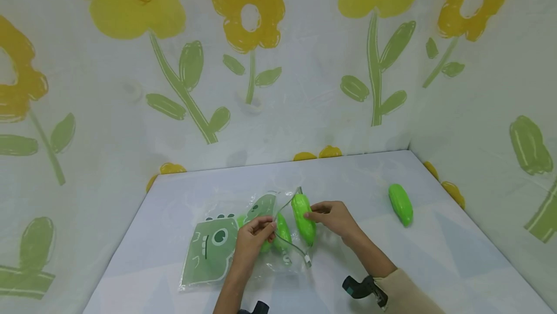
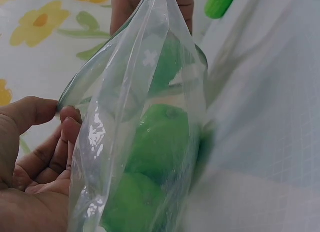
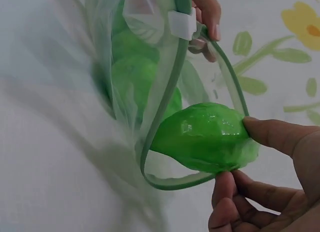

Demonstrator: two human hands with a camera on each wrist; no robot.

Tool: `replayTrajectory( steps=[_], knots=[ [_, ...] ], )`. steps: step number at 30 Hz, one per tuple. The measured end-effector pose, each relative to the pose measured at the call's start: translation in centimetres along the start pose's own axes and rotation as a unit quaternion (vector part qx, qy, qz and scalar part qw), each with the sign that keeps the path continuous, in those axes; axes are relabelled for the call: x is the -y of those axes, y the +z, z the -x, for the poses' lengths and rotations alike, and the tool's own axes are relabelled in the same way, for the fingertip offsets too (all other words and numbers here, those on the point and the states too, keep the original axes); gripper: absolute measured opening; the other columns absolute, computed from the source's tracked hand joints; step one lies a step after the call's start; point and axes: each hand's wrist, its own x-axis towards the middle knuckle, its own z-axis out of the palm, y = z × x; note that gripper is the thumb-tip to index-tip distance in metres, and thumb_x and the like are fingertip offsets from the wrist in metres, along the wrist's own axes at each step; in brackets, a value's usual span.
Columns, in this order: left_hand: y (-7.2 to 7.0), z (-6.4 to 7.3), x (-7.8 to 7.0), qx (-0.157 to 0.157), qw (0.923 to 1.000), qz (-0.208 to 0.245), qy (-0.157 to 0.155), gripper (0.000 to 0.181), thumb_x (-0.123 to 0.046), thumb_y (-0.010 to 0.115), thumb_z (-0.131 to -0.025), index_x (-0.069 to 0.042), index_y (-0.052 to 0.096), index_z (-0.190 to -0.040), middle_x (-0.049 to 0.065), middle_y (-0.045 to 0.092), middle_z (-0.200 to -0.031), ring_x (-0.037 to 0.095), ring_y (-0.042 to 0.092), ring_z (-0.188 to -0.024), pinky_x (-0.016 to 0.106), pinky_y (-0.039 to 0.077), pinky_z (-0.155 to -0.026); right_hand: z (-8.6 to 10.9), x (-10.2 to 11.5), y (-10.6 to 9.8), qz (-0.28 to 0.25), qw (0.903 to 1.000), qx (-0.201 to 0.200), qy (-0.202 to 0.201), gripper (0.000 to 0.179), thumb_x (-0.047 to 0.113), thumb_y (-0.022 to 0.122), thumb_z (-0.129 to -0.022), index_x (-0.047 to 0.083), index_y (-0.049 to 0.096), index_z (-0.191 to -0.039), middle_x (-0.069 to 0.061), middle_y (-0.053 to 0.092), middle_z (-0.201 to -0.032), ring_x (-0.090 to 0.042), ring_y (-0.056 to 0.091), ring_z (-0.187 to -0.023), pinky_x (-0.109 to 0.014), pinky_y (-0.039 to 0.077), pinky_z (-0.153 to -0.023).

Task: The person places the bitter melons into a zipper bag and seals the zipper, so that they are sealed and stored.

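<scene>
A clear zip bag (image 1: 208, 252) with a green dinosaur print stands on the table, its mouth spread toward the right. My left hand (image 1: 252, 244) pinches the green rim of that mouth between thumb and fingers. In my right hand (image 1: 334, 218) is a glossy, lumpy green gourd (image 3: 205, 137), gripped at one end by thumb and fingertips. Its tapered far end points into the bag's mouth, as the right wrist view shows. Several more green gourds (image 2: 159, 141) lie inside the bag, partly blurred by the plastic. A white slider (image 3: 182, 25) sits on the zip rim.
Another green gourd (image 1: 401, 205) lies alone on the right side of the white table (image 1: 439, 275). Fabric walls (image 1: 304, 111) with printed flowers rise behind and on both sides. A dark wrist camera mount (image 1: 364, 288) is on the right forearm.
</scene>
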Motion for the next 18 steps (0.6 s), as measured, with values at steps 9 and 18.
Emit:
replayTrajectory(
  steps=[9,18],
  knots=[
    [0.0,0.1,-0.1,0.006,1.0000,0.006,0.004,0.033,-0.019,0.075,-0.091,0.004,0.067,-0.115,0.013,0.068,-0.096,0.017,0.063,-0.076,0.025,0.055,-0.068,-0.1,0.1,1.3,0.015,0.9997,-0.003,-0.017,0.044,0.036,0.083,-0.082,0.002,0.073,-0.109,-0.004,0.071,-0.101,-0.021,0.064,-0.093,-0.040,0.055,-0.079],
    [0.1,0.2,-0.2,0.007,0.9999,0.005,0.007,0.032,-0.017,0.075,-0.091,0.004,0.068,-0.114,0.014,0.068,-0.096,0.016,0.063,-0.076,0.024,0.055,-0.068,0.1,-0.6,2.6,0.035,0.9982,-0.009,-0.048,0.046,0.035,0.083,-0.082,0.000,0.073,-0.110,-0.005,0.071,-0.099,-0.019,0.065,-0.087,-0.035,0.056,-0.070]
  ],
)
